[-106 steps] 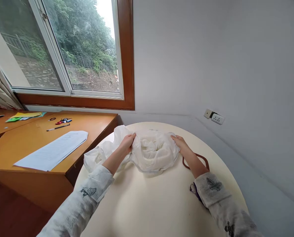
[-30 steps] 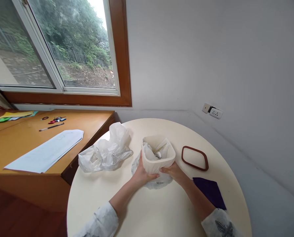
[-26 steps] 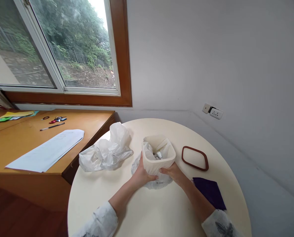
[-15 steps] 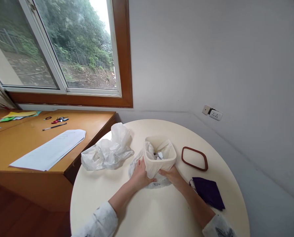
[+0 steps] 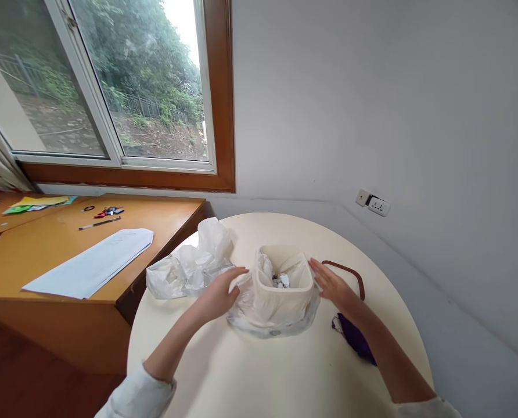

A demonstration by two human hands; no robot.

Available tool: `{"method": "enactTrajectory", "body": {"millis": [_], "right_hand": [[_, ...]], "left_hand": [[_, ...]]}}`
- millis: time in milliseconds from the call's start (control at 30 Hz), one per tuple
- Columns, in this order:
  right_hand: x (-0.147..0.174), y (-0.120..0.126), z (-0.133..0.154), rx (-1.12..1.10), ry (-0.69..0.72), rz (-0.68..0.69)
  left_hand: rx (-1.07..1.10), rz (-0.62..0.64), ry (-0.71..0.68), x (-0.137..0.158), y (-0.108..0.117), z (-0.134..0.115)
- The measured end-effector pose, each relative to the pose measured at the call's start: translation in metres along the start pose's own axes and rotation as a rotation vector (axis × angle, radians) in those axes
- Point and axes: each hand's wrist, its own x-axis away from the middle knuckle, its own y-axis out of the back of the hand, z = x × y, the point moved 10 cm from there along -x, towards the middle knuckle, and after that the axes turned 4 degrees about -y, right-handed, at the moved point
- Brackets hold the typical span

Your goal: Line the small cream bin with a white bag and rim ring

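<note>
1. While the small cream bin (image 5: 284, 284) stands near the middle of the round table (image 5: 259, 377), I see both hands spread wide beside it: the left hand (image 5: 220, 292) is at its left wall, fingers open and close to the plastic, and the right hand (image 5: 334, 285) is flat-palmed just off its right wall. Neither grips anything.
2. The bin looks to me light and fairly stiff, a thin-walled square tub with a rolled rim; I judge the two side walls below the rim the best hold.
3. The clear liner bag (image 5: 271, 316) bunched round its base is soft, slippery film — it would slide under a pinch, so I would take it by a gathered fold.
4. Crumpled scraps lie inside the bin; what they are I cannot tell.
5. A second crumpled plastic bag (image 5: 189, 267) lies just left of the left hand, crowding that side.
6. A brown ring frame (image 5: 355, 273) sits behind the right hand, and a dark purple cloth (image 5: 355, 339) lies under that forearm — both hem in the right.
</note>
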Motion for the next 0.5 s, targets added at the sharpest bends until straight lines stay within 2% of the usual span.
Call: {"method": "enactTrajectory", "body": {"millis": [67,133,200,267,367,433,500], "right_hand": [[-0.006,0.009,0.033,0.068,0.038,-0.074],[-0.015,0.004,0.070,0.213,0.098,-0.140],[-0.031,-0.017,0.105,0.365,0.188,-0.123],[-0.050,-0.049,0.126,0.566,0.278,-0.012],[-0.078,-0.090,0.121,0.765,0.259,0.206],[-0.092,-0.104,0.107,0.806,0.201,0.310],[-0.100,-0.110,0.098,0.799,0.179,0.350]], "left_hand": [[-0.003,-0.072,-0.059,-0.003,0.023,-0.031],[-0.059,-0.046,-0.200,-0.007,0.028,-0.070],[-0.157,0.040,-0.334,-0.011,0.019,-0.102],[-0.267,0.117,-0.427,-0.015,0.006,-0.120],[-0.439,0.191,-0.491,-0.023,-0.012,-0.126],[-0.548,0.216,-0.506,-0.027,-0.019,-0.124],[-0.632,0.228,-0.517,-0.028,-0.023,-0.124]]}}
